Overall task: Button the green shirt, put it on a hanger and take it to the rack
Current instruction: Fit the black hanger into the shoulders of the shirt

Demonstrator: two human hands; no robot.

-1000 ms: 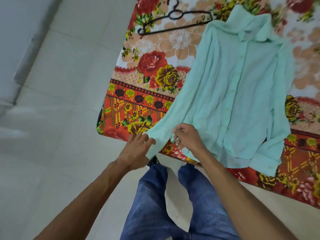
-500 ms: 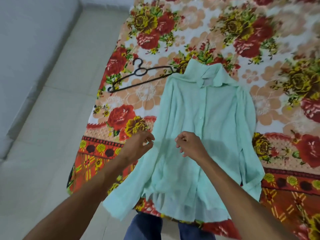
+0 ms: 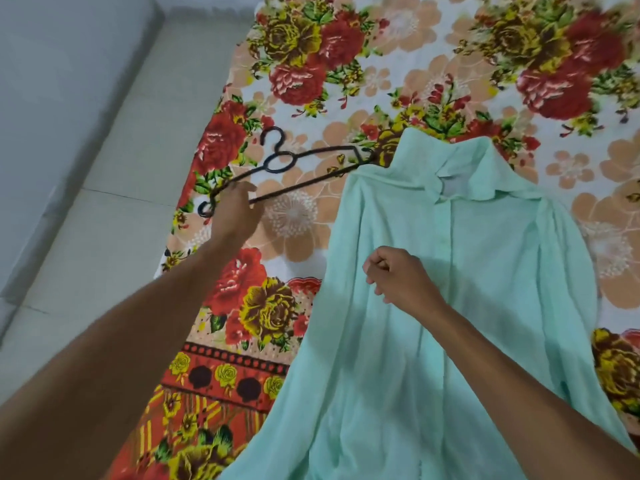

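Shirt lies flat, front up, on the bed w/ floral cover, collar toward the far side, hem hanging off the near edge. Placket looks closed down the middle, so buttoning seems done or nearly so; can't make out each button, and the collar top looks open. Left to do, judging from this: get the hanger into the shirt, then carry it to the rack, which isn't in view. Hanger is black, lying on the bed just left of the collar, its right tip at or under the shirt's shoulder; hook points away from the person. Left hand is stretched out over the hanger's near-left end, palm down, fingers curled over the lower bar there; looks like a grip starting, but whether they've actually closed on it I can't tell, since the hand hides the contact. Left arm runs long and nearly straight from the bottom-left corner. Right hand sits over the shirt's chest area, left of the placket, loosely clenched, holding nothing visible; may be resting on the cloth or just above it. Right forearm comes in from the bottom right, across the lower shirt.
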